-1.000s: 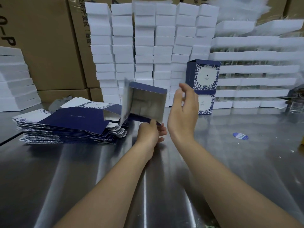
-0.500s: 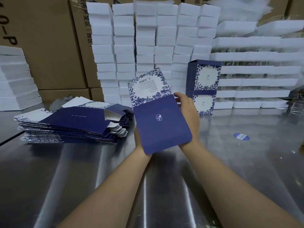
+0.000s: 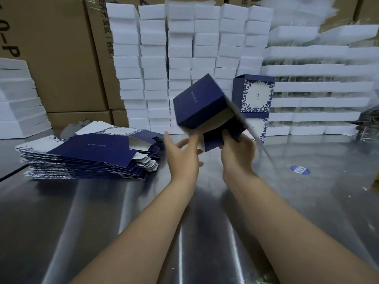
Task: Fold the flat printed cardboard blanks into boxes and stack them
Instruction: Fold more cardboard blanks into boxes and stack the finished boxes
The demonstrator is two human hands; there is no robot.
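A half-formed navy blue box [image 3: 202, 103] is tilted in the air above the steel table, its open end facing down toward me. My right hand [image 3: 238, 149] grips its lower flap from underneath. My left hand [image 3: 181, 152] is just left of the box with fingers spread, fingertips near the flap edge. A pile of flat navy and white printed blanks [image 3: 88, 154] lies on the table at the left. Two finished boxes [image 3: 256, 99] are stacked one on the other at the back, right of the held box.
White foam blocks [image 3: 184, 58] are stacked in tall columns along the back, with brown cartons [image 3: 57, 58] behind them at the left. White trays [image 3: 320, 89] pile up at the right. A blue round sticker [image 3: 299, 170] lies on the steel table [image 3: 143, 222].
The box was turned from showing its printed face and flap toward me to a tilted position with the open end down. My left hand came off it and spread open.
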